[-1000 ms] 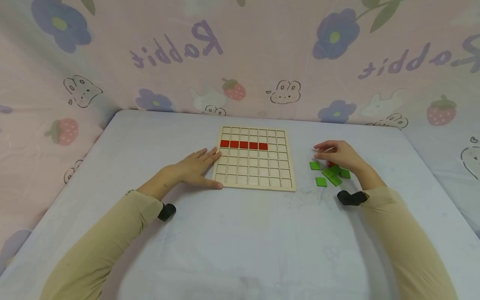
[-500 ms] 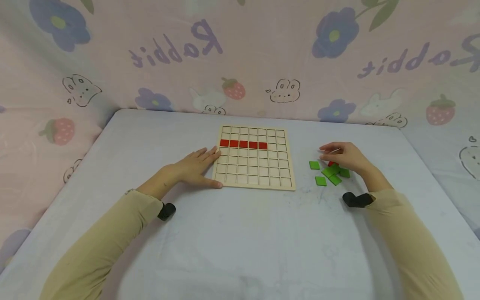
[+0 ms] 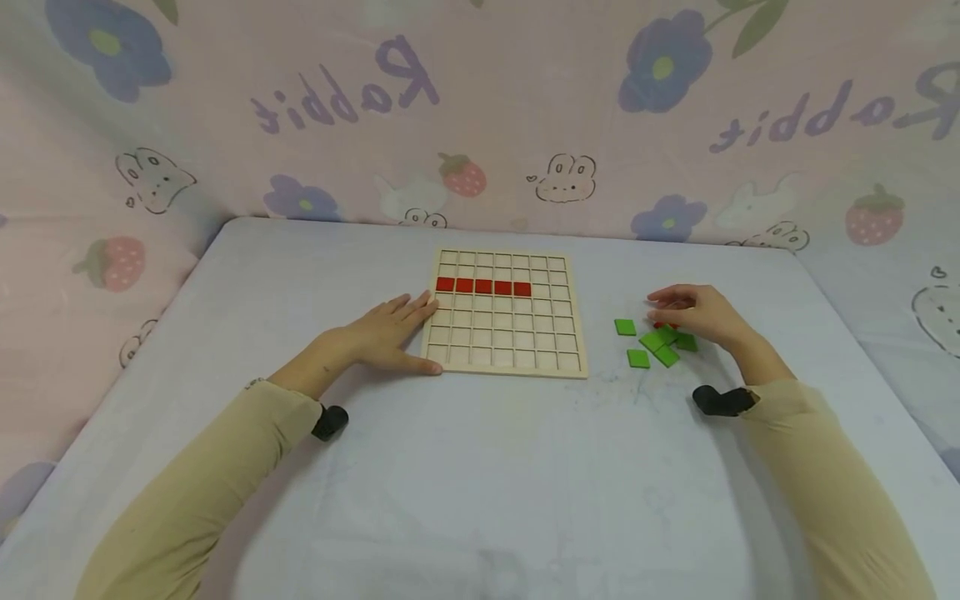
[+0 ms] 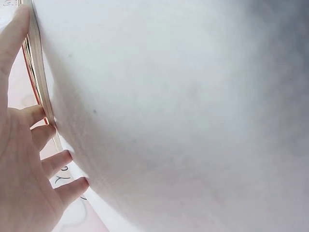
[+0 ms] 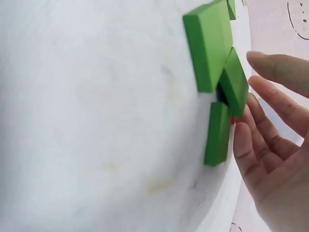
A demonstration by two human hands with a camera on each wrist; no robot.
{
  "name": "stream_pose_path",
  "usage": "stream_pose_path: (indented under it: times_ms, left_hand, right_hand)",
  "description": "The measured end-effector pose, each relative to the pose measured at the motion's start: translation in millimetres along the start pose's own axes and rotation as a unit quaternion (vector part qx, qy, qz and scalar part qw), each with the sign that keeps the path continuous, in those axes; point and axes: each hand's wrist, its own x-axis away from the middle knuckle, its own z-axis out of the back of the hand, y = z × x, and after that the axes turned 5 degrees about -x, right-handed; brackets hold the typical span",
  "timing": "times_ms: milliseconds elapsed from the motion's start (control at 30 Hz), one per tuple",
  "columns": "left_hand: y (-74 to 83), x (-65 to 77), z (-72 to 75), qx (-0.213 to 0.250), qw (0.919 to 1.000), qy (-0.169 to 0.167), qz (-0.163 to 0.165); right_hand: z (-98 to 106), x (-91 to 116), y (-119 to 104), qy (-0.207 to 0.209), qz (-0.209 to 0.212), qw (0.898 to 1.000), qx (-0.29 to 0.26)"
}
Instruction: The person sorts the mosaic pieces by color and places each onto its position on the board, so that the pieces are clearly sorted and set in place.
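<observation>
A pale wooden grid board lies flat on the table, with a row of several red square tiles in its third row from the far edge. Along its left side, my left hand has its fingers spread, fingertips and thumb at the border. Over at the right, my right hand hovers at the far side of a loose heap of green square tiles, fingers loosely bent with nothing seen between them. Below its fingertips a red tile peeks out, partly covered by green ones in the right wrist view.
A white cloth covers the table. One green tile and another green tile lie apart, left of the heap. Behind the table hangs a pink curtain with rabbits and flowers. A black wrist camera sits on the right wrist.
My right hand has shifted to the right over the heap, away from the board. The left hand has stayed at the board's edge. The head view has tilted slightly.
</observation>
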Motion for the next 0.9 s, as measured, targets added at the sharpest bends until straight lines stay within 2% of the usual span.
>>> stream_pose_path:
  times_ms: [433, 900]
  left_hand:
    - [-0.3, -0.4, -0.3, -0.001, 1.0, 0.002, -0.003]
    - [-1.4, -1.7, -1.3, -0.002, 1.0, 0.004, -0.006]
  right_hand:
    - [3, 7, 7, 0.008, -0.013, 1.0, 0.022]
    - [2, 14, 6, 0.005, -0.035, 0.999, 0.041]
